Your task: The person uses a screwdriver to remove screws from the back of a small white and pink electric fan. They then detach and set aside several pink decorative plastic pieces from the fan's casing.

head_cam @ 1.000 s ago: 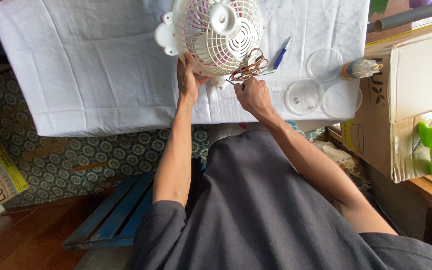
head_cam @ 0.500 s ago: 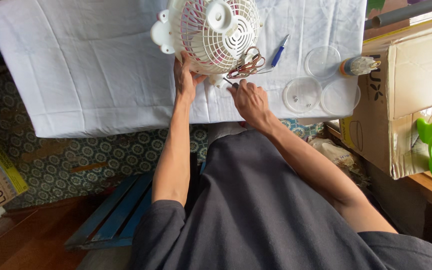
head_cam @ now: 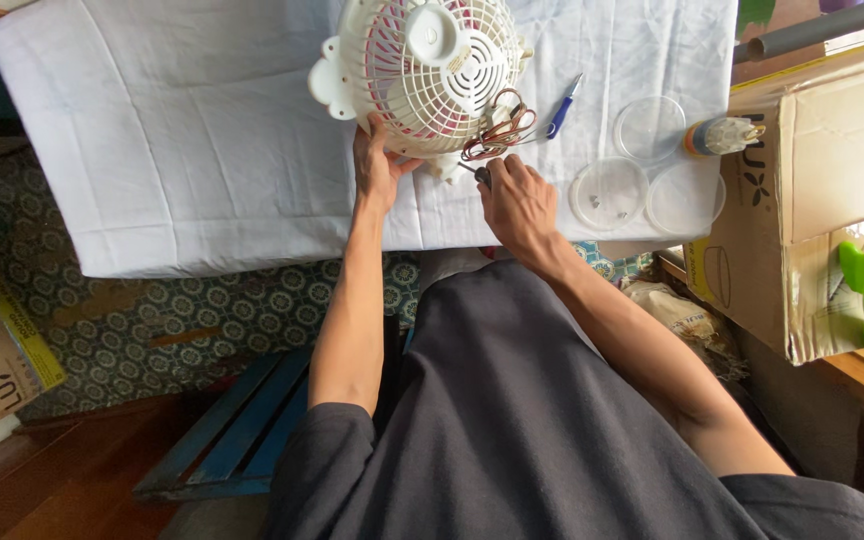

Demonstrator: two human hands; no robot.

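Nearest the camera, a dark grey, soft-looking garment [head_cam: 552, 420] is filling the lower part of the view, and both bare forearms are stretching away from it toward the table. Compared with half a second ago, the right hand [head_cam: 520, 205] is sitting slightly further right and a little higher against the fan, and the fan itself is lying shifted a touch to the right; the left hand is keeping almost the same hold.

The right hand is curling its fingers closed around a small dark-handled tool [head_cam: 482, 174], most likely a screwdriver, whose tip is pointing at the fan's lower edge; the tool is mostly hidden by the fingers. The left hand [head_cam: 377, 165] is gripping the lower left rim of the white plastic fan [head_cam: 422, 70], thumb spread to one side and fingers pressing on the grille.

The fan is lying on the white cloth [head_cam: 182, 150], a smooth, lightly creased fabric covering the table, near its middle far edge. Its round guard is made of thin curved ribs around a solid hub, with pink blades showing through. A tangle of red and brown wires [head_cam: 500, 130] is looping out at its right side, just above the right hand.

Further right, a blue pen-shaped tool [head_cam: 562, 108] is lying slanted on the cloth, and three round clear plastic dishes [head_cam: 607, 192] are sitting near one another. Beyond them, brown cardboard boxes [head_cam: 832, 170] are standing beside the table.
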